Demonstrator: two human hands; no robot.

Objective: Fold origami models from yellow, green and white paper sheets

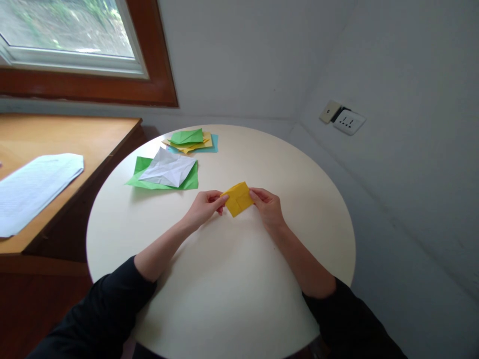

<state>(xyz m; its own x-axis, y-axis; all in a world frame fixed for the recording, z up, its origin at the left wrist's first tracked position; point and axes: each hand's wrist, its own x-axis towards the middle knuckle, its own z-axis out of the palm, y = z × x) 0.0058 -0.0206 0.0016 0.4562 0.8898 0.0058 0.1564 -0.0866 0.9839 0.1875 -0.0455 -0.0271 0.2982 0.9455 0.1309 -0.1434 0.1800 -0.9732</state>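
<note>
A small piece of folded yellow paper [238,200], with creases across its face, is held up over the middle of the round white table [224,289]. My left hand [208,205] pinches its left edge, thumb in front and fingers behind. On the opposite side, my right hand [268,203] grips the right edge between thumb and fingers. The fingers behind the paper are partly hidden. Left of my hands lies a creased white sheet [168,167] on top of a green sheet [192,177].
Farther back on the table is a pile with a folded green paper [187,136], yellow papers [207,141] and a blue sheet [214,143]. A wooden desk [75,130] with printed papers [41,187] stands at left. The wall carries a socket [349,122].
</note>
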